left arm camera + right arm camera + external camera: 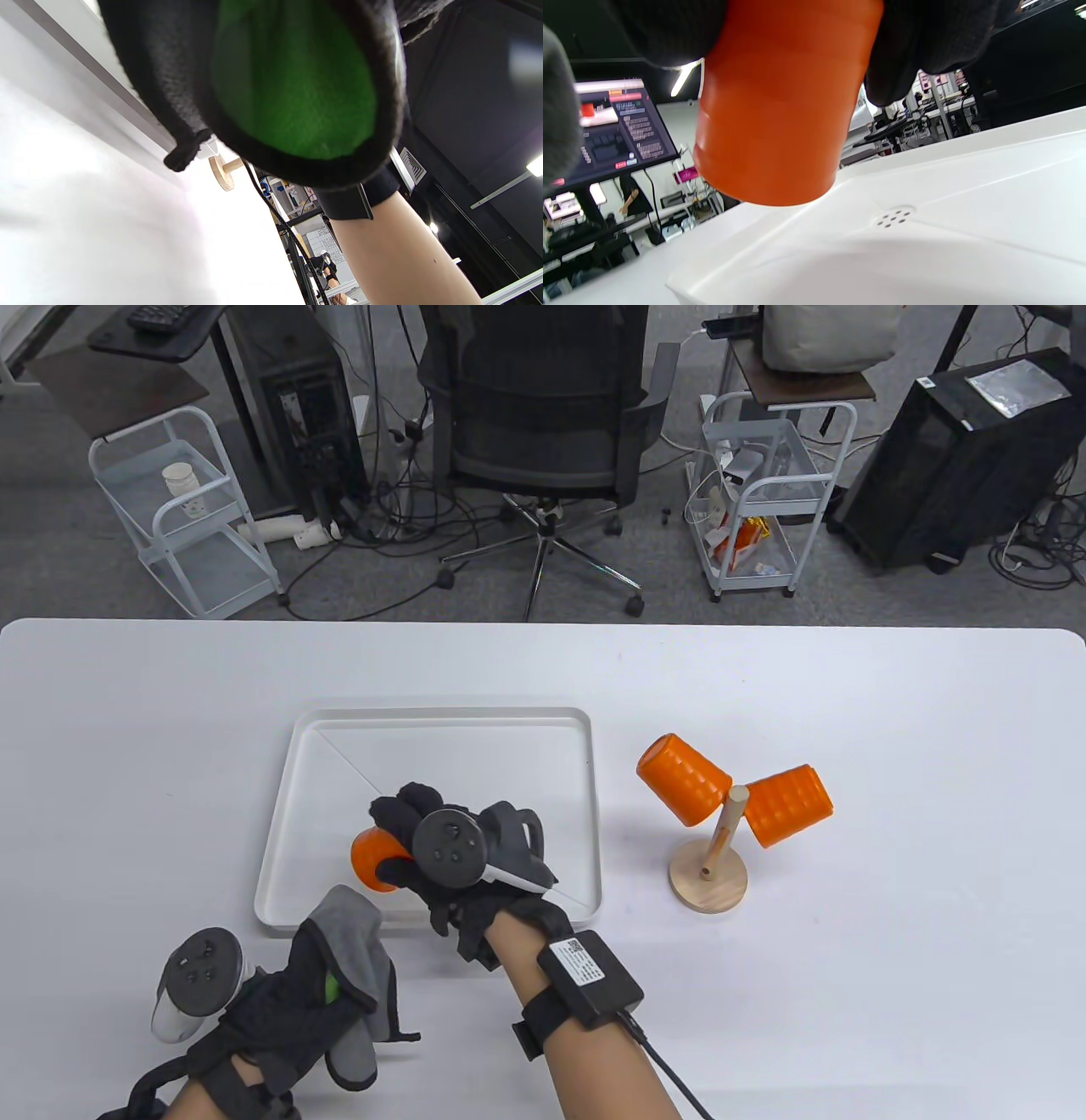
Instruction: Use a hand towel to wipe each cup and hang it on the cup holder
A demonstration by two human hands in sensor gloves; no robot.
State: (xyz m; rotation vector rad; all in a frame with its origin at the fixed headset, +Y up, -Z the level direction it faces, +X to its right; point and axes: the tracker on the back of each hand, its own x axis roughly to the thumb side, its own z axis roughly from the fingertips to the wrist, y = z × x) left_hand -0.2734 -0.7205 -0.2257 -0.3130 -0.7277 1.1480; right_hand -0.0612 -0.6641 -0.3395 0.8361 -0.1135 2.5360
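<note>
Table view shows the right hand [462, 857] with fingers [925, 38] wrapped round an orange cup [373, 858] over the white tray [441, 721]. Left hand [288, 1018] clutches the grey towel [352, 933] above the bench [848, 984]. Two cups [683, 779] hang on the wooden holder [708, 878].

No text, label or number is clear enough to read.

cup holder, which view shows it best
The table view: the whole cup holder shows, base, post and two orange cups hung on it. The left wrist view catches only its base and a post stub. The right wrist view misses it.
</note>
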